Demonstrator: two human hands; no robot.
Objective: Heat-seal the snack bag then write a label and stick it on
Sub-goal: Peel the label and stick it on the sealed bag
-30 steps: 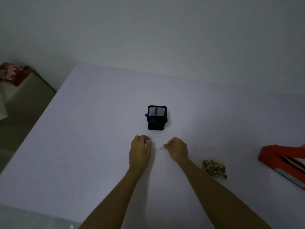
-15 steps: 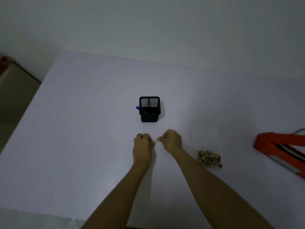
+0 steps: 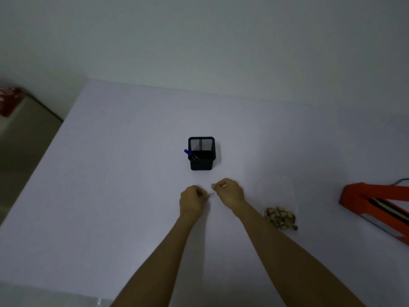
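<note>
Hands drew closer below the holder [image 3: 201, 152]: left hand [image 3: 192, 201] and right hand [image 3: 229, 191] pinch label [image 3: 211, 195]; bag [image 3: 280, 217] filled, sticking left.

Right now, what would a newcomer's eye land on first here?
Probably the two bare hands, left hand and right hand, meeting mid-table over a tiny pale scrap. Just beyond them stands a black mesh pen holder with a blue pen. At the right edge lies a bright orange heat sealer, with the snack bag nearer the right forearm.
</note>
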